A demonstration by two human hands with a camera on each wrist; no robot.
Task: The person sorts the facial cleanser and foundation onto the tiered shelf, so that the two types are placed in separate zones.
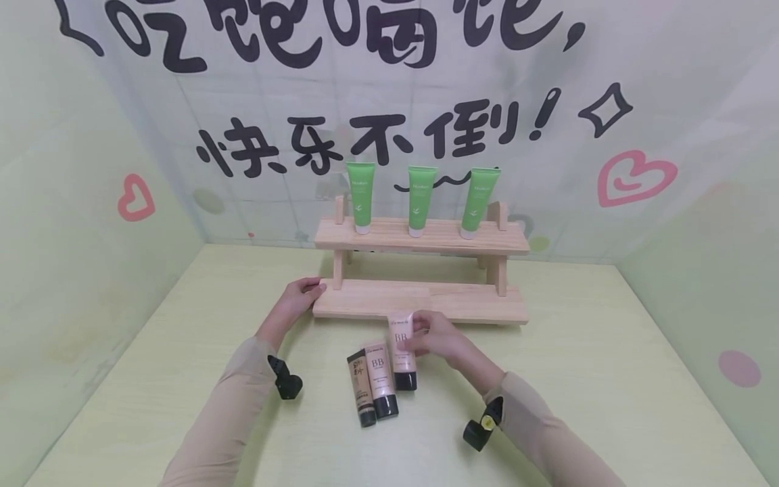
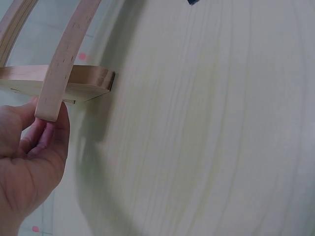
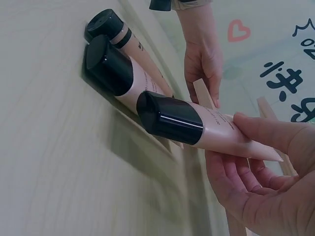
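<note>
Now pinches a pink BB tube between the thumb and fingers of the right hand, over the table just in front of the wooden rack, with its black cap on the near side. With the left hand, grips the left end of the rack's lower board between thumb and fingers. Has a second pink tube lying just left of the held one, beside a tan tube. Shows three green tubes on the upper shelf, standing on white caps.
</note>
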